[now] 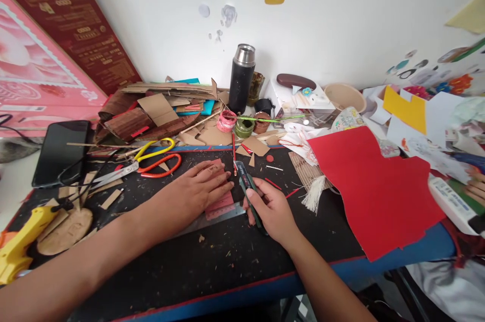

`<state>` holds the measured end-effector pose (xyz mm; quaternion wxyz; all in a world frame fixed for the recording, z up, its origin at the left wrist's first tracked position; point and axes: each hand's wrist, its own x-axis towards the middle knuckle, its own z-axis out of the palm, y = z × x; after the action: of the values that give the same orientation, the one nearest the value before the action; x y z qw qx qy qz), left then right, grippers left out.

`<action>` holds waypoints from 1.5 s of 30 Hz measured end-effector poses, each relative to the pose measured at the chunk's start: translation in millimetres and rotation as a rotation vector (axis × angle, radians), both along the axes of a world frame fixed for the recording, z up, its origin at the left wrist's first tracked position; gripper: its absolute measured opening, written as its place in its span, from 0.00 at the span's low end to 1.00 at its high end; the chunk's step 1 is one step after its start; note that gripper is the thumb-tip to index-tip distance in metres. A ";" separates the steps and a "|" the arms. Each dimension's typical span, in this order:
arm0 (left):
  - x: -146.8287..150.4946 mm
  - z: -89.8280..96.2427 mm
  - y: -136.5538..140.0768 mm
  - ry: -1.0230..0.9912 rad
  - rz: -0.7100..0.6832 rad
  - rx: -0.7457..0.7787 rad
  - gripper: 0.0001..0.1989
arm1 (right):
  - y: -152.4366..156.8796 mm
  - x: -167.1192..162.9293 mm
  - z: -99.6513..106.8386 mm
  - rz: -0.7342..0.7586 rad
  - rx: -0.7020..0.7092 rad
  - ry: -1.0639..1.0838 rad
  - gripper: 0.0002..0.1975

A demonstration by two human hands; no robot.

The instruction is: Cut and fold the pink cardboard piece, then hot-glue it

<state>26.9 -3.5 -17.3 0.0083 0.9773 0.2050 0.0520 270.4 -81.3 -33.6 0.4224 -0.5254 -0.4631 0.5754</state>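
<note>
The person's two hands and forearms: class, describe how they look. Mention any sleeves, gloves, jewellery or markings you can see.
Both the left hand and the right hand are bare, with no gloves. The left forearm and right forearm show no sleeves within the picture. No watch or bracelet shows, nor any ring on the fingers in sight.

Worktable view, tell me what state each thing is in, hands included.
Left hand, spread over pink card
Right hand, closed around cutter
Cutter, held
Pink card, partly covered by left hand
Ruler, lying along pink card's near edge
Scissors, lying down, not held
Phone, screen dark
Flask, upright, metal neck uncovered
Pink jar, open
Green jar, open
Glue gun, not held
</note>
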 end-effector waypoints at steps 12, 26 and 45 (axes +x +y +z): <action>-24.6 15.1 9.3 -0.067 0.243 -0.053 0.24 | 0.5 0.3 -1.7 0.037 0.008 -0.027 0.19; -34.5 -9.2 -63.6 -0.102 0.348 -0.116 0.13 | 0.7 -0.1 -0.6 0.051 -0.004 -0.057 0.18; -33.7 17.7 -45.4 -0.134 0.171 0.313 0.16 | 4.0 1.4 1.0 -0.083 0.055 0.067 0.16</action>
<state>-6.8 -48.9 0.5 -0.1346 0.9400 0.2760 0.1487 271.8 -77.3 -32.6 0.4753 -0.5127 -0.4422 0.5619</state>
